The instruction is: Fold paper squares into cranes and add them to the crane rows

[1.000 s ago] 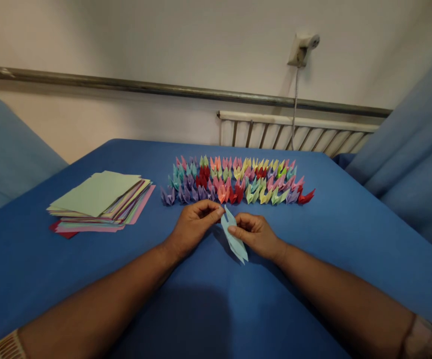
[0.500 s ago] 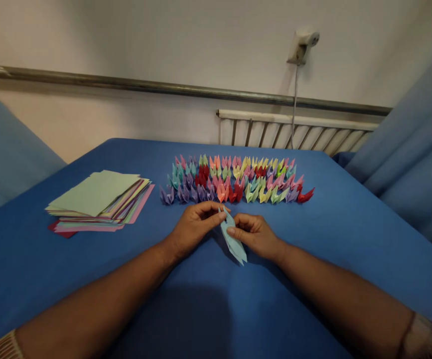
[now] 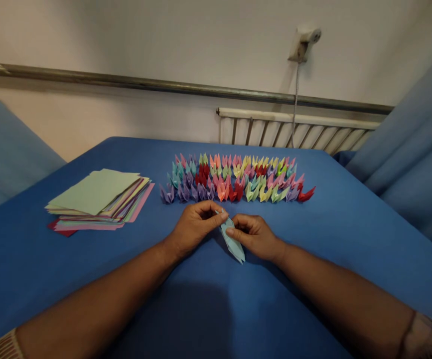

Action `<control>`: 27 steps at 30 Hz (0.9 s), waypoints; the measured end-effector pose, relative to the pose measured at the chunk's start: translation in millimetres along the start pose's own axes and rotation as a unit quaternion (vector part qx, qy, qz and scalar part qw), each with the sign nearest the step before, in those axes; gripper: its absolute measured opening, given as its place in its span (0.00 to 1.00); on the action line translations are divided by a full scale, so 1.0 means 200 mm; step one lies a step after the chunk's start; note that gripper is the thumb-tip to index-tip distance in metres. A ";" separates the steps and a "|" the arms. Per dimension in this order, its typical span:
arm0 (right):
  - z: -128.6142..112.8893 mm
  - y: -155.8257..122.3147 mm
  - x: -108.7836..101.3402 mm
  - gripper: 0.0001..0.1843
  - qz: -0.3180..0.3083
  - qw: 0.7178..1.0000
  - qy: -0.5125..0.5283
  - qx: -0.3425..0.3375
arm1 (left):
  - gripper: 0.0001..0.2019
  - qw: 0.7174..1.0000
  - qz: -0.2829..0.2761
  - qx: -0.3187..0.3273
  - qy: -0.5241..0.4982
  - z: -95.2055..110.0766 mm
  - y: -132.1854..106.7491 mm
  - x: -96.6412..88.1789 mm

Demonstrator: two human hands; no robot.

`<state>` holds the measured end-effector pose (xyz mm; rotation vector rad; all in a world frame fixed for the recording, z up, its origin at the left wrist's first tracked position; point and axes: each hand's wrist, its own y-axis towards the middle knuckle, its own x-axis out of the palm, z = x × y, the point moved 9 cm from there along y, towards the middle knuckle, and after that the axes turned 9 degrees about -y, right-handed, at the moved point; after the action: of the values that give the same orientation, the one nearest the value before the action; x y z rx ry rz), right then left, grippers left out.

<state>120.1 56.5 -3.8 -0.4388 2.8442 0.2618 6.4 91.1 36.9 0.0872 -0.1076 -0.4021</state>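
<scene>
Pale blue paper, folded into a narrow piece, slants between the two hands over the blue surface, its lower points toward the near side. The left hand has its grip clamped on the piece's far tip, thumb against fingers, a hold that seems suited to fine handling of a small point. The right hand has its grip closed on the body, thumb flat along the top, presumably to steady it; how the fingers lie behind is hidden. Paper cranes stand in rows just beyond, probably set to the far side so the hands have room. A stack of coloured sheets lies well to the left, likely kept aside yet within reach.
</scene>
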 end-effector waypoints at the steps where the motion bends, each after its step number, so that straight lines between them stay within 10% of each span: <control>1: 0.00 0.00 0.00 0.17 0.001 1.000 -0.007 -0.005 | 0.07 1.000 -0.001 0.000 0.000 0.00 0.00 0.00; 10: -0.08 -0.01 -0.06 0.15 0.066 0.982 -0.160 -0.072 | 0.06 0.999 0.028 0.009 0.017 0.02 0.00 -0.03; 27: -0.28 -0.07 0.00 0.15 0.105 0.771 -0.608 -0.161 | 0.03 0.995 0.061 0.005 0.072 0.03 0.00 -0.05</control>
<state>113.2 30.7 47.1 0.0472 1.5350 0.7503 -3.6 95.4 42.2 0.1185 0.0278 -0.2718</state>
